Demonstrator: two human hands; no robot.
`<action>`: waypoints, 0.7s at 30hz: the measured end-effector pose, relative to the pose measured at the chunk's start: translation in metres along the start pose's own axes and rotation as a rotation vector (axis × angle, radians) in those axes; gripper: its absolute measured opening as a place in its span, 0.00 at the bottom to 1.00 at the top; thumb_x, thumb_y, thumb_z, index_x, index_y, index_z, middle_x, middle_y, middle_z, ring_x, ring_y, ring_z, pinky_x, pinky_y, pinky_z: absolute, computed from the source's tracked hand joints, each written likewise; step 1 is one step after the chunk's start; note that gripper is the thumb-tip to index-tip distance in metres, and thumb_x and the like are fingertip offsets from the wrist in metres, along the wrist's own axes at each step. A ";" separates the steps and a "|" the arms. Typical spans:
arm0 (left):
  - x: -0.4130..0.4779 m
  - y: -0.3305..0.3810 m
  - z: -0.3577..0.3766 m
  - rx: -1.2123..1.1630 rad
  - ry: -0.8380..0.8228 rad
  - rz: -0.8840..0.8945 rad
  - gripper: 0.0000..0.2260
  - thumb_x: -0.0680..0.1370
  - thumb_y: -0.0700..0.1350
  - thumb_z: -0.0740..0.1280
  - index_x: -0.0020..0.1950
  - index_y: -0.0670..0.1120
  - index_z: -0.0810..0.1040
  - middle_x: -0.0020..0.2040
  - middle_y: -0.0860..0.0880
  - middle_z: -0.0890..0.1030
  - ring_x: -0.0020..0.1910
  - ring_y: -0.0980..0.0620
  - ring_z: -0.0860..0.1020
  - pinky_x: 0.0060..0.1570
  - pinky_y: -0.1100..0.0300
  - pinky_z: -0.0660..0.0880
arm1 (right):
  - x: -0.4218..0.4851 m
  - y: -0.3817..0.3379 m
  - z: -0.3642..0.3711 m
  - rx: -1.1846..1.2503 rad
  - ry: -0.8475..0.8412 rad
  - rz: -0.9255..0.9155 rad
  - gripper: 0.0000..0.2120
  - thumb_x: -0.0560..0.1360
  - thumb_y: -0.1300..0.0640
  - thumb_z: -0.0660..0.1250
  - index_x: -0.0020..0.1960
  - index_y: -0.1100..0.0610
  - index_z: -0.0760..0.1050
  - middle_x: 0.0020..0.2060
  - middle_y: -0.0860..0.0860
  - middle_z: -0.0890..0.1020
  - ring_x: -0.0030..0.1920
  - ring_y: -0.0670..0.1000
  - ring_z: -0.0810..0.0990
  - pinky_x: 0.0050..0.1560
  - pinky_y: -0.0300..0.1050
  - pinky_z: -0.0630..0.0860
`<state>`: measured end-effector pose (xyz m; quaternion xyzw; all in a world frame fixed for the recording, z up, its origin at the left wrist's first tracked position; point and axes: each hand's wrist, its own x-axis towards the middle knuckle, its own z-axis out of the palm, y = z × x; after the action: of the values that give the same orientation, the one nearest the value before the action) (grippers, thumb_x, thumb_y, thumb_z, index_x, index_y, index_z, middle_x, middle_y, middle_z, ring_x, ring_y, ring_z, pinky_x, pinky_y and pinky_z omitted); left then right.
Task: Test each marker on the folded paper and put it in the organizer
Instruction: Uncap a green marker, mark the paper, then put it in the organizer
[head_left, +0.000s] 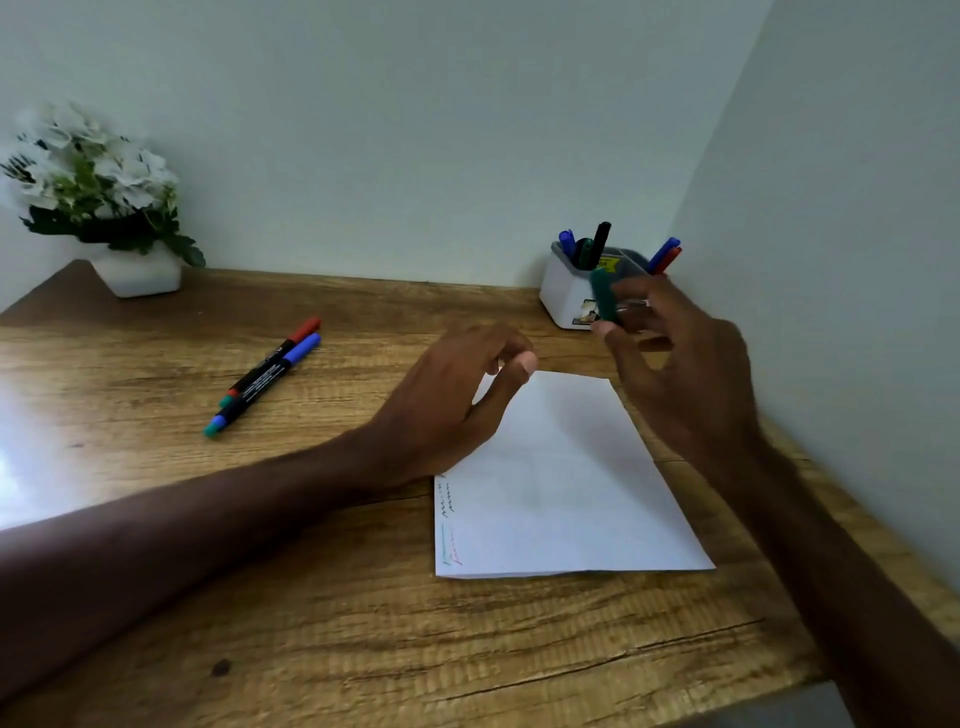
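The left hand (457, 395) hovers over the folded paper's (561, 478) far left corner, fingers loosely curled and holding nothing. Beyond it, the raised right hand (675, 364) pinches a blurred green marker (603, 297) upright before the white organizer (563, 291), where blue, green, black and red markers stand in its compartments at the counter's (337, 597) far corner.

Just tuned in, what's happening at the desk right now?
A person is sorting markers. The right hand holds a green marker up in front of the white organizer, which already holds several markers. The left hand hovers open over the folded paper, which carries test scribbles along its left edge. Two markers lie on the desk, apparently untested.
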<state>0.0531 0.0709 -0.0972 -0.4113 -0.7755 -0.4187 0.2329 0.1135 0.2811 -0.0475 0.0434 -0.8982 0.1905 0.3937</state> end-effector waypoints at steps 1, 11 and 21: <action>0.000 -0.002 0.001 0.002 -0.005 -0.003 0.09 0.85 0.47 0.61 0.52 0.47 0.79 0.47 0.55 0.81 0.47 0.56 0.78 0.47 0.65 0.71 | 0.006 0.005 -0.002 0.051 0.016 0.063 0.14 0.79 0.52 0.71 0.64 0.50 0.77 0.54 0.46 0.87 0.51 0.46 0.86 0.52 0.49 0.84; 0.003 -0.010 0.002 -0.016 0.010 -0.081 0.08 0.84 0.45 0.62 0.48 0.50 0.79 0.44 0.59 0.82 0.47 0.58 0.78 0.47 0.72 0.69 | 0.079 0.054 -0.010 0.179 0.265 0.124 0.10 0.78 0.51 0.72 0.56 0.54 0.82 0.47 0.47 0.86 0.46 0.44 0.85 0.47 0.46 0.85; 0.004 -0.011 0.003 -0.026 0.011 -0.084 0.08 0.83 0.48 0.60 0.47 0.53 0.77 0.43 0.60 0.81 0.46 0.58 0.78 0.48 0.67 0.71 | 0.131 0.087 0.011 -0.033 0.281 0.080 0.12 0.77 0.54 0.73 0.59 0.56 0.82 0.50 0.47 0.86 0.48 0.43 0.83 0.53 0.42 0.82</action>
<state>0.0416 0.0714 -0.1014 -0.3791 -0.7852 -0.4403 0.2142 -0.0036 0.3670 0.0138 -0.0262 -0.8384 0.1954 0.5082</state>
